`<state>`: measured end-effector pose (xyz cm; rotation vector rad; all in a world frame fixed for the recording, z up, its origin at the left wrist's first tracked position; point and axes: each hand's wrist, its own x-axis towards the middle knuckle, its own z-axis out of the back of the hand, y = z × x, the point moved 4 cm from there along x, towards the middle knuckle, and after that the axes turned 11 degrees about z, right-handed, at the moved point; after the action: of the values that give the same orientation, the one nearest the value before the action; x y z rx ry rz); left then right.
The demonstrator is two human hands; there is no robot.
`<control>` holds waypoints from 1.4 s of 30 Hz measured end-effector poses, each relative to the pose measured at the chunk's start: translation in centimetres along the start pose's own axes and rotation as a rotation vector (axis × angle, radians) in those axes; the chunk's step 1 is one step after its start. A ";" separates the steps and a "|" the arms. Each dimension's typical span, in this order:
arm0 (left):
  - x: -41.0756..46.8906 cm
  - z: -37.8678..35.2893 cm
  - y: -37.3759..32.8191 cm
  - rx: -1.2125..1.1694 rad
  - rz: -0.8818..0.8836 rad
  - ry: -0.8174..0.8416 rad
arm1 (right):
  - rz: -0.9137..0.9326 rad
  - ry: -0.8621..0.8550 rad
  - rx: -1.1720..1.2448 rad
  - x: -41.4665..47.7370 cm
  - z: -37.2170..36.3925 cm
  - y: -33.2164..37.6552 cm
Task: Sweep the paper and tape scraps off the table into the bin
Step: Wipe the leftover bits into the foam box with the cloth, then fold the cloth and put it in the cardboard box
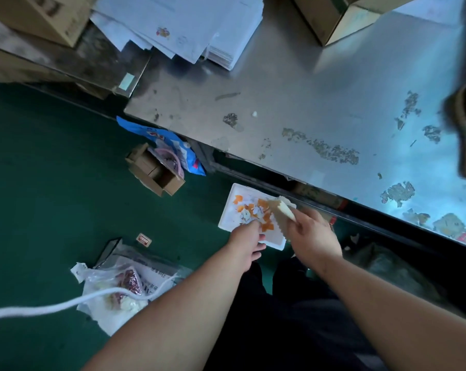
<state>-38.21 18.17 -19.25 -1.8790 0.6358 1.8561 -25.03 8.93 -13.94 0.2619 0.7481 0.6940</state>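
Observation:
A white tray (230, 210) is held below the front edge of the metal table (293, 108), over the green floor. Orange and white scraps (256, 212) lie in it. My left hand (246, 243) grips the tray's near edge. My right hand (311, 236) holds a small brush (282, 210) with a pale block and tan bristles, its tip resting among the scraps on the tray. One tiny white scrap (254, 113) sits on the table top. No bin can be made out for certain.
Stacked white papers (189, 25) and cardboard boxes (341, 20) sit at the table's back. On the floor lie a small open carton (154, 172), a blue bag (173, 145), a clear plastic bag (124, 285) and a white cord (52, 307). A dark blurred object (465, 129) stands at right.

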 end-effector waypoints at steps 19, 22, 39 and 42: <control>-6.1 -0.7 -5.3 0.127 -0.470 -0.025 | -0.101 -0.171 0.687 -2.4 5.7 1.5; -9.0 -2.1 -7.2 0.193 -0.530 0.070 | 0.007 -0.195 0.742 -3.7 8.5 2.4; -32.5 -10.7 -17.2 0.115 -1.054 0.421 | 0.319 -0.667 0.886 -7.0 30.0 7.1; -36.4 -12.6 -18.1 0.117 -1.185 0.410 | 0.391 -0.657 1.008 -7.3 32.9 7.7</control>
<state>-17.48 26.28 17.01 -1.8828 -0.2686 0.6692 -9.49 10.54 16.94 1.5108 0.3483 0.4885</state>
